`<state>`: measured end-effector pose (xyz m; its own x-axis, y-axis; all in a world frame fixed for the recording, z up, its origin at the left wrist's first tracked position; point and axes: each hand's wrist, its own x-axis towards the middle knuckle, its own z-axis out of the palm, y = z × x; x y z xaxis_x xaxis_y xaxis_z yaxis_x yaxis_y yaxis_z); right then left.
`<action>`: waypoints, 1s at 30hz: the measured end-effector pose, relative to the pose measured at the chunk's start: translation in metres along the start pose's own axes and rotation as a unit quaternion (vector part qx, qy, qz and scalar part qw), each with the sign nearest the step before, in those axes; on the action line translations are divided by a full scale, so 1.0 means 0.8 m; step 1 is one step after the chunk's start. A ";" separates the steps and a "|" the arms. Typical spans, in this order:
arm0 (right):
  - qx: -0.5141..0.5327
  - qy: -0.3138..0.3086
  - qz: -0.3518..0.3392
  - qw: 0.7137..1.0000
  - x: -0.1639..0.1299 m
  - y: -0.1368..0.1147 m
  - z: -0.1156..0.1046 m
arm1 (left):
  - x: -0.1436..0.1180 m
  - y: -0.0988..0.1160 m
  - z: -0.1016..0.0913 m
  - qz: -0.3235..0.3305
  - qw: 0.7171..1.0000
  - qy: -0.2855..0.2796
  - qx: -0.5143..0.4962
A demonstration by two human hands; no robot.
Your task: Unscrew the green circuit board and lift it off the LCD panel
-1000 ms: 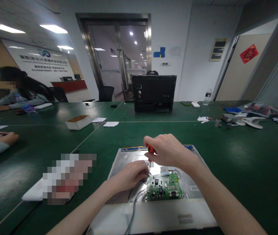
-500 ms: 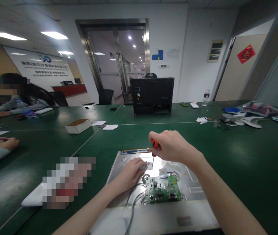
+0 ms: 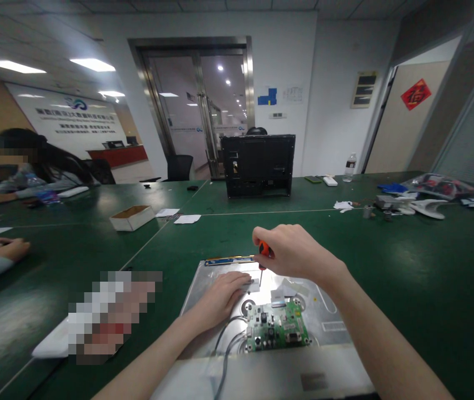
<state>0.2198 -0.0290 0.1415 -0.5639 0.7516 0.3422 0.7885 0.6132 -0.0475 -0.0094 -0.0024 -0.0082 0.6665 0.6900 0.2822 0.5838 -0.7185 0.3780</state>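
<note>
Gripping the orange-handled screwdriver [image 3: 264, 251] upright, the right hand [image 3: 293, 250] hovers above the flat left hand [image 3: 224, 293] (fingers spread) on the silver metal panel [image 3: 328, 303] at the counter's near edge.

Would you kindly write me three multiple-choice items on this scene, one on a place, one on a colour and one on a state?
1. Where does the circuit board sit?
A. on the metal panel
B. inside the cardboard box
C. on the black monitor

2. What colour is the handle of the screwdriver?
A. blue
B. orange
C. white

3. What is the right hand doing?
A. lying flat and open on the table
B. closed round the screwdriver, tip pointing down
C. lifting the water bottle

Answers:
1 A: the green board lies on the silver panel, near its front edge.
2 B: orange shows between the fingers.
3 B: the fist wraps the handle, with the shaft pointing down beside the left hand, which rests on the panel.
</note>
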 end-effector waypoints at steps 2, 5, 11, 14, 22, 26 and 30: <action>-0.002 -0.001 -0.002 1.000 0.000 0.000 0.001 | 0.000 -0.001 0.001 0.007 1.000 -0.003 0.002; -0.005 -0.002 -0.005 1.000 0.001 -0.001 0.002 | 0.002 0.005 -0.002 -0.003 1.000 0.000 0.000; -0.003 -0.018 -0.004 1.000 0.002 -0.002 0.003 | 0.005 0.020 -0.011 -0.039 0.999 -0.007 0.024; -0.003 -0.024 -0.006 1.000 0.002 -0.002 0.004 | 0.005 0.020 -0.011 -0.046 0.998 -0.004 0.030; -0.020 -0.018 0.000 1.000 -0.002 -0.004 -0.002 | 0.005 0.031 -0.025 -0.073 0.997 -0.017 -0.035; -0.016 -0.016 0.002 1.000 -0.008 -0.008 -0.011 | 0.002 0.047 -0.038 -0.066 0.979 -0.100 -0.164; -0.001 -0.018 -0.008 1.000 -0.014 -0.016 -0.021 | -0.002 0.057 -0.045 -0.066 0.952 -0.166 -0.247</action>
<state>0.2201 -0.0494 0.1538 -0.5854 0.7498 0.3084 0.7793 0.6253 -0.0408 -0.0010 -0.0331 0.0404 0.7605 0.6466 -0.0597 0.4372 -0.4419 0.7833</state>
